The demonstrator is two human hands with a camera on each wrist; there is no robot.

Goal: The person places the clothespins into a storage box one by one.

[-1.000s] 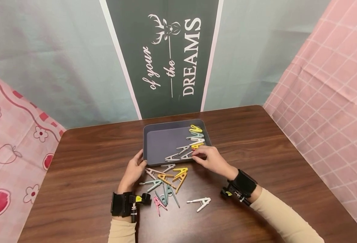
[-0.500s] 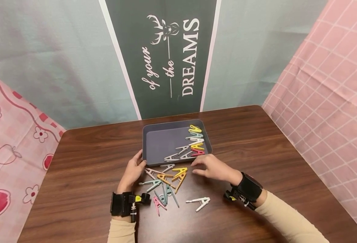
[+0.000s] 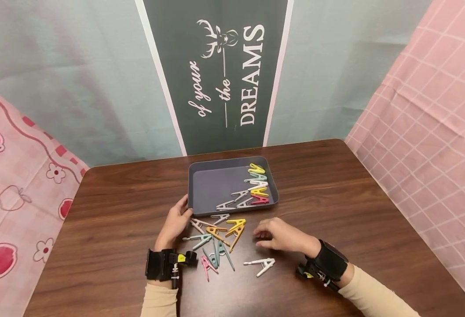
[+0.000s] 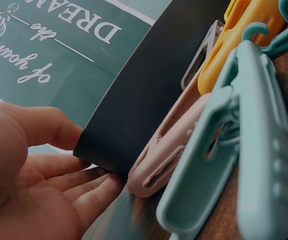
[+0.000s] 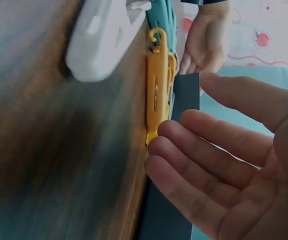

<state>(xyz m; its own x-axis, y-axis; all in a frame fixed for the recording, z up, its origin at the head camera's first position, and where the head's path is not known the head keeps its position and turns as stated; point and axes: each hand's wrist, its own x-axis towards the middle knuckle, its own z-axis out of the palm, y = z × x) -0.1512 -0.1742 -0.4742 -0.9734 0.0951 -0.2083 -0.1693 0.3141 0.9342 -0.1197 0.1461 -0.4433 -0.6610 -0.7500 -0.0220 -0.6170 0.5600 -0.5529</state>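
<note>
My left hand [image 3: 175, 222] holds the near left corner of a dark grey tray [image 3: 212, 182]; in the left wrist view the thumb [image 4: 49, 125] lies at the rim and the fingers reach under it. Along the tray's right side and near edge lie several clothespins, among them a red clothespin [image 3: 260, 199] and a yellow clothespin [image 3: 259, 191]. My right hand [image 3: 283, 235] is empty, over the table in front of the tray, fingers loosely bent. A white clothespin [image 3: 261, 265] lies close to it, toward me. The right wrist view shows its palm and relaxed fingers.
Before the tray lies a loose pile of clothespins, with an orange clothespin [image 3: 235, 237], a mint clothespin [image 3: 200, 240] and a pink clothespin [image 3: 207, 266] among them. The brown wooden table [image 3: 121, 207] ends at a printed cloth backdrop [image 3: 224, 88].
My right hand has left the red clothespin in the tray and moved back toward me, over the table. My left hand has stayed at the tray's corner.
</note>
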